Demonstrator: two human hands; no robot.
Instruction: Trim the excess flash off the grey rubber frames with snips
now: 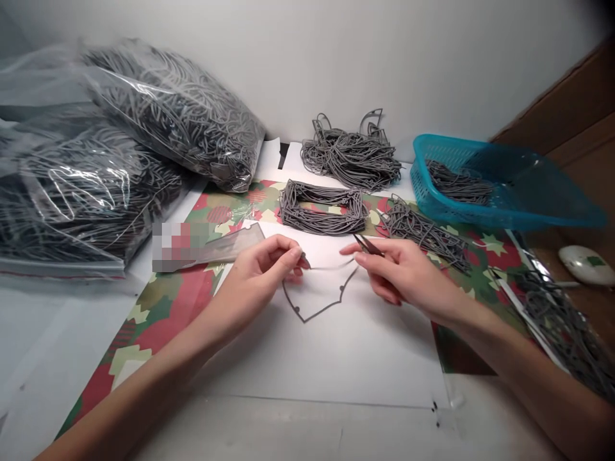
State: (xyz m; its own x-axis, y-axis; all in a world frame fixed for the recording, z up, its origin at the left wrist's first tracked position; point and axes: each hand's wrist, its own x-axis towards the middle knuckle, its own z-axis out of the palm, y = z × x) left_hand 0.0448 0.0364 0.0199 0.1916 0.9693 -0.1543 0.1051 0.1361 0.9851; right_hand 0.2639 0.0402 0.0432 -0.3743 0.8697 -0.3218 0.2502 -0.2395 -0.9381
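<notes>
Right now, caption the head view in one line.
Left hand and right hand hold a grey cord over white paper, the right also pinching a small pointed black tool.

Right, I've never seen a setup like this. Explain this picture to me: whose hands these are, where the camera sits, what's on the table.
This is one view, from a camera worn on a person's head, looking down at their own bare hands. The left hand pinches a thin grey cord; the right hand holds a small pointed black tool, perhaps snips. On the white sheet, which lies over patterned paper, sit grey cord bundles. Clear bags of cord and a blue basket lie farther back.
</notes>
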